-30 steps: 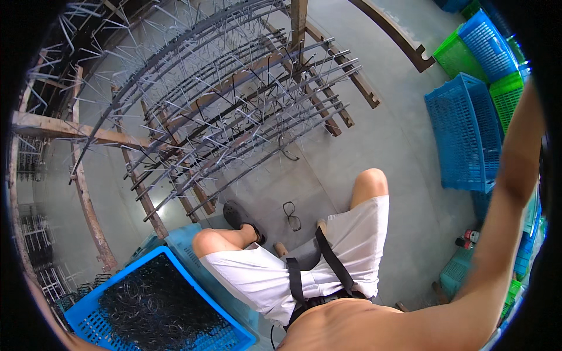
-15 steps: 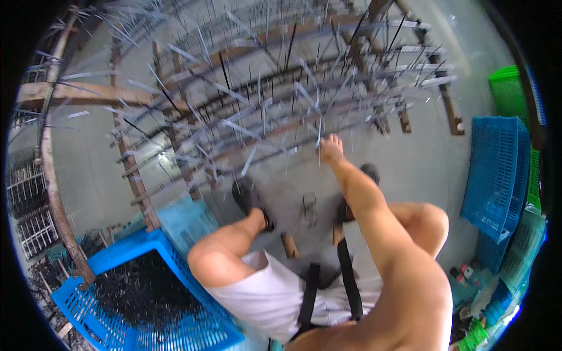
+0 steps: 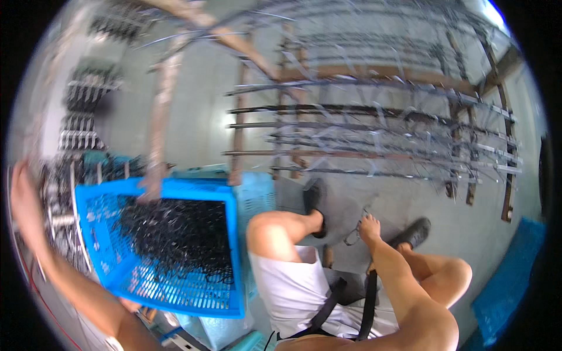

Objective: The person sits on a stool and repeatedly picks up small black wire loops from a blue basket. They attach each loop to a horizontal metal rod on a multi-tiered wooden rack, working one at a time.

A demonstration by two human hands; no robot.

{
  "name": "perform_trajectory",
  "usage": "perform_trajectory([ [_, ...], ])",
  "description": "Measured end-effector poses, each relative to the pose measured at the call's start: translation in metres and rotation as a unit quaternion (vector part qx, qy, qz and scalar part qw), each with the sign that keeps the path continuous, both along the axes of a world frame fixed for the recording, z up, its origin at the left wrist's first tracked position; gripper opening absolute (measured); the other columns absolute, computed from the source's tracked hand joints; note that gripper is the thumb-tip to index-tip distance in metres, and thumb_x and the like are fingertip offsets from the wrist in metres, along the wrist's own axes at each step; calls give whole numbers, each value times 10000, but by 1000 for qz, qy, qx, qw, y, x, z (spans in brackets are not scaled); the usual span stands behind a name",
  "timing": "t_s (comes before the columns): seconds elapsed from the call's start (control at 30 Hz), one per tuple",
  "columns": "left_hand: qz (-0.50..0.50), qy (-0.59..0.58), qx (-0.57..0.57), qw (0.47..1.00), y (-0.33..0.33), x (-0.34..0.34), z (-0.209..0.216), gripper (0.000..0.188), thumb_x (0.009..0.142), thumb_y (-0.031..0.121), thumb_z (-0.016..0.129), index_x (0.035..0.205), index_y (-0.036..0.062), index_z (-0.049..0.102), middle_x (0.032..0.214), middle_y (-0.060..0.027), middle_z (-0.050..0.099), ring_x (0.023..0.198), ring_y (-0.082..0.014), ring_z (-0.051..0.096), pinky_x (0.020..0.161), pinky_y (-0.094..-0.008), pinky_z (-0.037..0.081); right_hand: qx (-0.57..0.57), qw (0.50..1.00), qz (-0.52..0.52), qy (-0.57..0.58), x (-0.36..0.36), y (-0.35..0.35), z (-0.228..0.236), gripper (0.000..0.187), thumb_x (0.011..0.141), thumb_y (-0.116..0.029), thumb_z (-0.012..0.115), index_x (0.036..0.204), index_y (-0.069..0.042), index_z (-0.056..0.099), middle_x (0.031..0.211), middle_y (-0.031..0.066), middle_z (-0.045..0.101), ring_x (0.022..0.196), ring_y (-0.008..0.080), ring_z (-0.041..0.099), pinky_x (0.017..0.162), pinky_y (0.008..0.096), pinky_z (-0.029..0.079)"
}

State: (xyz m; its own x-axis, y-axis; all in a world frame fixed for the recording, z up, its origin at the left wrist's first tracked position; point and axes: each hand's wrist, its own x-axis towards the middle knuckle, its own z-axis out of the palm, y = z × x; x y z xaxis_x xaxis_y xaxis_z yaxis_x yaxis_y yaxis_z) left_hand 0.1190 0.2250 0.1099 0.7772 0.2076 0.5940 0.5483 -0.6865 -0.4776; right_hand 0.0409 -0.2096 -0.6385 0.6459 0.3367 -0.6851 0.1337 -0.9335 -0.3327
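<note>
At the far left edge my left hand [image 3: 24, 184] is reached out beyond the blue plastic crate [image 3: 237, 257]. It is smeared by motion, so its fingers cannot be made out. The crate holds a tangled heap of thin black strips [image 3: 181, 237]. Between my shoes, low over the floor, my right hand [image 3: 369, 227] has its fingers curled on a thin dark looped item [image 3: 352, 237]. A loop shows on one side of the fingers and a thin end beyond them; its kind is too blurred to tell.
Ahead stands a rack of long horizontal bars [image 3: 363, 126] with thin strips sticking out. A wooden post [image 3: 161, 117] rises behind the crate. Racked dark pieces [image 3: 82, 123] stand at far left. A blue basket [image 3: 512, 281] is at the lower right.
The view has swung left, bringing the whole crate in. My right hand has left the rack's near bars and come down to the looped item on the floor. My left arm has come into view.
</note>
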Motion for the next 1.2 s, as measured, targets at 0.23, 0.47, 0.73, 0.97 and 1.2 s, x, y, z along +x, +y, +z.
perform_trajectory([
  [0.23, -218, -248, 135, 934, -64, -19, -40, 482, 826, 334, 592, 1157, -7, 506, 1050, -212, 572, 991, -370, 534, 841, -444, 409, -30, 944, 326, 47, 45, 19, 121, 330, 778, -328, 557, 954, -79, 681, 992, 143, 654, 937, 321, 617, 778, 443, 492],
  [0.47, -299, 338, -715, 534, -135, -303, -268, 165, 873, 194, 536, 813, 41, 516, 785, -114, 519, 684, -259, 504, 626, -382, 414, 65, 894, 349, -272, 15, 59, 467, 285, 762, -339, 613, 786, -57, 645, 755, 123, 635, 775, 328, 616, 651, 441, 462],
  [0.73, 52, 320, -826, 462, -159, -524, -351, 240, 901, 273, 494, 873, 42, 550, 772, -101, 555, 715, -198, 519, 644, -357, 434, 428, 734, 419, -320, -68, 242, 570, 169, 797, -231, 619, 879, -86, 588, 722, 141, 588, 690, 343, 588, 628, 446, 461],
  [0.97, 67, 221, -842, 489, -99, -429, -337, 243, 899, 269, 500, 874, 33, 551, 803, -98, 566, 753, -197, 537, 666, -344, 452, 459, 754, 435, -181, -23, 210, 527, 589, 825, -329, 615, 1321, -128, 371, 1090, 172, 524, 1008, 358, 527, 830, 443, 445],
  [1.2, 51, 136, -883, 447, -109, -279, -346, 247, 897, 265, 506, 876, 23, 552, 833, -96, 578, 790, -195, 555, 687, -331, 471, 256, 948, -98, -163, 67, -55, 444, 312, 839, -278, 576, 1020, -25, 601, 943, 180, 628, 891, 304, 608, 778, 399, 477],
])
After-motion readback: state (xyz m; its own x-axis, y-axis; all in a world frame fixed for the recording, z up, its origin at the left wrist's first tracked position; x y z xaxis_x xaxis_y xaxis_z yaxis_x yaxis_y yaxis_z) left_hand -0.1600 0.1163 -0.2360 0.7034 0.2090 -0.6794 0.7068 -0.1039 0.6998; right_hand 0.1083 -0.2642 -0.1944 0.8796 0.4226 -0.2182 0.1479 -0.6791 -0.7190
